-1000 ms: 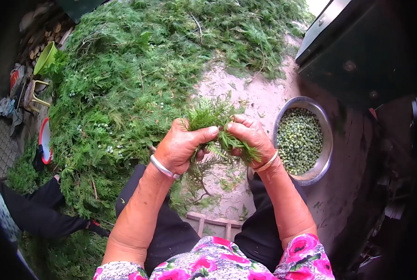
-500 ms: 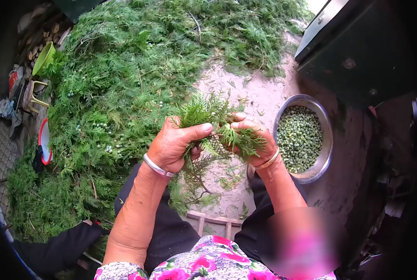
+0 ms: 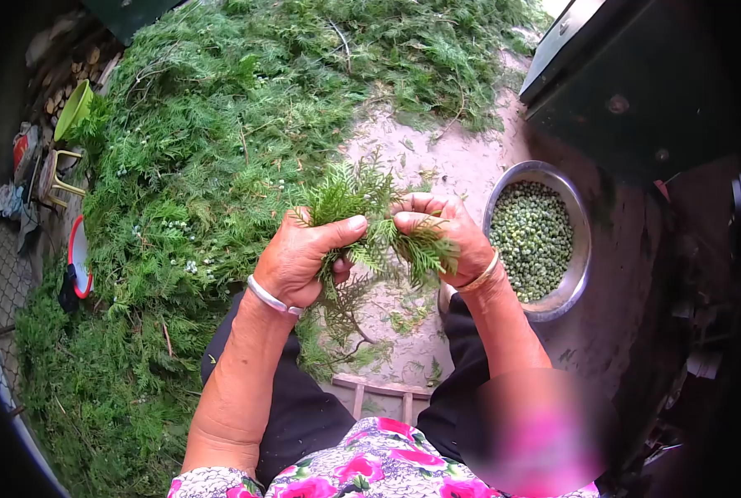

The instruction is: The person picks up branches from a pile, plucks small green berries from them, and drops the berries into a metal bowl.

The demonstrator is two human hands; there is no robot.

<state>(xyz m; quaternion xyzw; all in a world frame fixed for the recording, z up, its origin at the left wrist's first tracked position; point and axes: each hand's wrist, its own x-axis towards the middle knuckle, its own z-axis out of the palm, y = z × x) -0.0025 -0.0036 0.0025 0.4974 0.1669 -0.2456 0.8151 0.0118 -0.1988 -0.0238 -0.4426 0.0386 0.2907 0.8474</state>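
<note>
so the left hand (image 3: 294, 256) has its thumb closed over a leafy green sprig (image 3: 349, 195), right between the two hands above the pale ground (image 3: 399, 319). right hand (image 3: 457, 241) is pinched, thumb to curled fingers, on the feathery tips. looks feather-light and bendy to me, soft at the ends and easy to tear, probably not slippery. i'd hold it low by the stem and pinch near the tips. steel bowl (image 3: 582, 249) of green berries (image 3: 530, 241) sits beside the right wrist.

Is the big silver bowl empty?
No, the silver bowl has lots of little round green things in it, heaped together inside its rim.
</note>
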